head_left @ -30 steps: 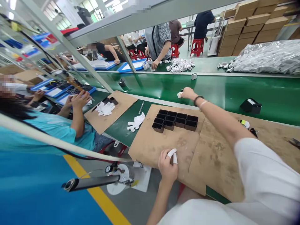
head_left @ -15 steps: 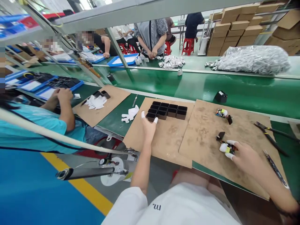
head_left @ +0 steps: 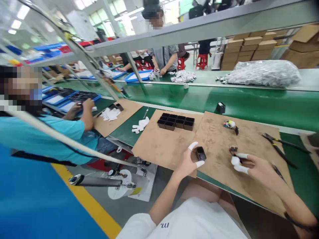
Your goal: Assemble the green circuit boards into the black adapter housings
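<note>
My left hand, with white finger cots on thumb and finger, grips a small black plastic case whose open top faces me. To the right, my right hand pinches a small circuit board assembly with a white part and a dark piece joined to it; the fingers hide much of it. Another circuit board assembly lies farther back on the cardboard. Several black cases stand packed in rows on the left cardboard sheet.
Pliers and tweezers lie to the right. A black block sits on the green conveyor. White gloves rest at the left, near a co-worker in a turquoise shirt. A metal shelf beam crosses overhead.
My left hand has taken a black case from the front of the rows and brought it right and nearer me. My right hand keeps hold of its board. The camera view has shifted.
</note>
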### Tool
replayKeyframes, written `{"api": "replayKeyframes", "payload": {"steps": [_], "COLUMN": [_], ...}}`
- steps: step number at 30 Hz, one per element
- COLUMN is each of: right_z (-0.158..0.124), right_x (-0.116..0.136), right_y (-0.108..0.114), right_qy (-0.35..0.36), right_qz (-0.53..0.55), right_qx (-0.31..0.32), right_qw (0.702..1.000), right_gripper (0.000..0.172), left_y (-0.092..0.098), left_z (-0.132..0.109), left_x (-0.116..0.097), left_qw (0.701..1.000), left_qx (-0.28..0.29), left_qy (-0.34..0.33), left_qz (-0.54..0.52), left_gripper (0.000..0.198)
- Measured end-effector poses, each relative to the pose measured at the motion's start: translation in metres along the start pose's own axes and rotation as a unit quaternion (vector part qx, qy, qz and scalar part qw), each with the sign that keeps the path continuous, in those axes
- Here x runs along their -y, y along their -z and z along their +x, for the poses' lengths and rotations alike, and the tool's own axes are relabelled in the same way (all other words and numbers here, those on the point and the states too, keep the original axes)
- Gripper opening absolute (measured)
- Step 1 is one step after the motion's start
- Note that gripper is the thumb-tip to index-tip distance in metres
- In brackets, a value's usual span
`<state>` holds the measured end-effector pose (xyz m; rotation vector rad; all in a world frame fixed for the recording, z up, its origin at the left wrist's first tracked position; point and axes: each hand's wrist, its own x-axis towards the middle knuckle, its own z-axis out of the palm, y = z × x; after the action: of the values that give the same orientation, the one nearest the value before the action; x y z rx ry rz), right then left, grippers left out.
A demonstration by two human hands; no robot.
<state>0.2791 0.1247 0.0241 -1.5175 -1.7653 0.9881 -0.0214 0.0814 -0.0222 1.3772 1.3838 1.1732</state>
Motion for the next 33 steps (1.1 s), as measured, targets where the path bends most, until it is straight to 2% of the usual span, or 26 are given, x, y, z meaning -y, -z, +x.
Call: {"api": "replayKeyframes", "payload": {"steps": [2,4,6,7,8,11,14,16,19,22,24,28,33], "right_z": [-0.011,-0.026,-0.039,-0.044,-0.049,-0.059,-0.063,-0.063,-0.060,-0.057,-0.056,-0.055,-0.052], "right_x": [0.006,0.014,0.026,0.033,0.041,0.068,0.089,0.098,0.105,0.108,0.109,0.110,0.113], "right_y": [-0.002,-0.011,-0.025,-0.031,-0.037,-0.045,-0.043,-0.040,-0.036,-0.034,-0.033,-0.031,-0.027], "right_qy": [-0.077,-0.106,-0.107,-0.103,-0.090,-0.002,0.124,0.184,0.259,0.330,0.341,0.316,0.313], "right_qz": [0.210,0.373,0.477,0.499,0.502,0.457,0.400,0.353,0.274,0.210,0.191,0.172,0.158], "right_qx": [0.023,-0.032,-0.071,-0.081,-0.088,-0.084,-0.059,-0.053,-0.054,-0.052,-0.045,-0.030,-0.005], "right_qw": [0.974,0.921,0.869,0.857,0.856,0.885,0.906,0.916,0.925,0.919,0.920,0.933,0.937], "right_gripper": [0.022,0.031,0.041,0.046,0.050,0.060,0.054,0.048,0.047,0.053,0.051,0.045,0.050], "left_y": [-0.006,-0.010,-0.013,-0.014,-0.014,-0.011,-0.004,0.000,0.004,0.006,0.007,0.008,0.010], "left_z": [0.000,0.001,-0.001,-0.003,-0.006,-0.017,-0.026,-0.030,-0.033,-0.035,-0.035,-0.035,-0.034], "left_x": [0.000,-0.002,-0.009,-0.015,-0.023,-0.051,-0.079,-0.093,-0.104,-0.106,-0.107,-0.107,-0.107], "left_qw": [1.000,0.999,0.998,0.998,0.997,0.996,0.992,0.989,0.985,0.985,0.985,0.982,0.982], "left_qx": [0.003,0.016,0.044,0.057,0.068,0.088,0.096,0.094,0.082,0.075,0.074,0.078,0.084], "left_qy": [0.021,0.031,0.034,0.030,0.021,-0.024,-0.081,-0.117,-0.150,-0.155,-0.156,-0.172,-0.170], "left_qz": [0.018,0.017,0.009,0.006,0.005,0.009,0.010,0.006,0.012,0.014,0.013,0.017,0.006], "left_gripper": [0.080,0.074,0.074,0.074,0.075,0.074,0.069,0.066,0.065,0.065,0.064,0.062,0.062]}}
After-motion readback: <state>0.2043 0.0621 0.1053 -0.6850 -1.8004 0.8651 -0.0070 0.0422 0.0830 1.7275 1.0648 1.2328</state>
